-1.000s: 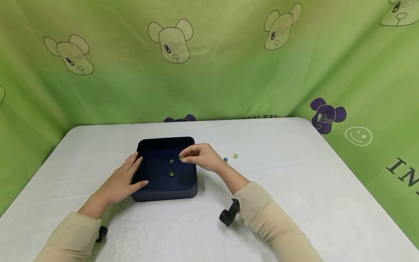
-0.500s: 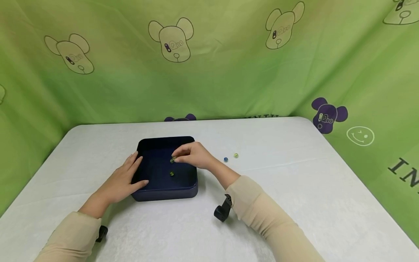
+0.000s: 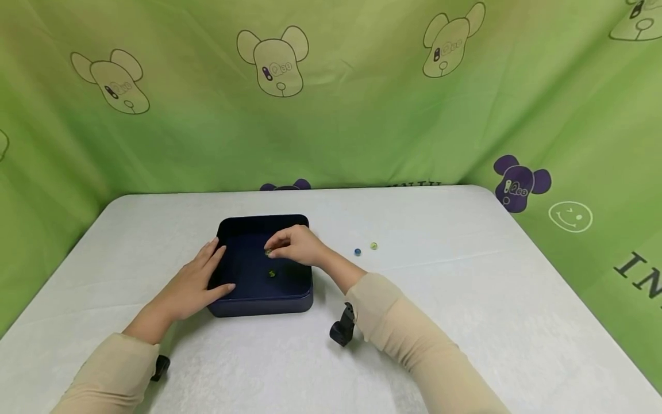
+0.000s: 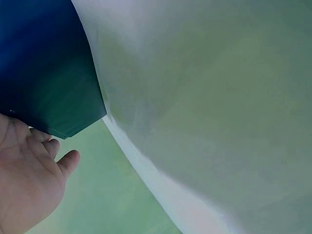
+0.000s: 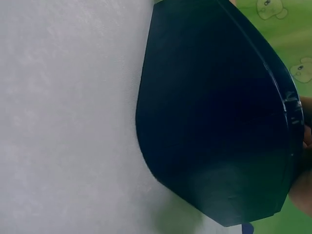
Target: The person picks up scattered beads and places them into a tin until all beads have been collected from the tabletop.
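A dark blue square box stands on the white table. My left hand rests on its left side, fingers extended along the rim and thumb at the front edge. In the left wrist view, that hand lies beside the box wall. Over the inside of the box, my right hand pinches a small greenish glass marble between thumb and fingers. Another greenish marble lies on the box floor. In the right wrist view, the box wall hides most of the right hand.
To the right of the box, a blue marble and a yellow-green marble lie on the white tablecloth. A green printed curtain hangs behind and beside the table.
My right hand has moved left over the box with the pinched marble. One marble on the box floor, visible earlier, is now hidden near the fingertips. The left hand has stayed put.
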Available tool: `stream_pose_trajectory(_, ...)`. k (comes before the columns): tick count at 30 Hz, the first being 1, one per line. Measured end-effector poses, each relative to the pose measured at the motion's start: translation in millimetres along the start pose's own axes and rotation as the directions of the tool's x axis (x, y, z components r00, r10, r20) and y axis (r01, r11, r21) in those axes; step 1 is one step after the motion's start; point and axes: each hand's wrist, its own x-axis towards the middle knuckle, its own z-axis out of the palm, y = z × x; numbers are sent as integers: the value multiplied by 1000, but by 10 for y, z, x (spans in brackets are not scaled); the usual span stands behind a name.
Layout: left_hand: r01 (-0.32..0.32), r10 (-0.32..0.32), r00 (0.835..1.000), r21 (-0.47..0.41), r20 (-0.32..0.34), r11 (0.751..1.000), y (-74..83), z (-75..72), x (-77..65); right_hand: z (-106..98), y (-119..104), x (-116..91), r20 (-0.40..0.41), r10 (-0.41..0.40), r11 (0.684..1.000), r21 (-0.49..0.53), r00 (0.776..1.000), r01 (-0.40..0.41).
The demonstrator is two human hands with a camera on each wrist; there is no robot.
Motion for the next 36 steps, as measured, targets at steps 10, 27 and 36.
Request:
stream_pose_trajectory(10,5,-5,1000,-2,1,1000,-6,-8,-1,87,-73,114,82,-21,992,-120,996,31)
stream_pose_trajectory(27,14,-14,1000,-15,8,1000,0,1,6,226,-34,263,213,40,951,-308,976,28)
stream_pose_trajectory(36,18,-18,1000,-11,15,1000,-3,-7,13,254,-13,291,256,67,920,-389,964,40)
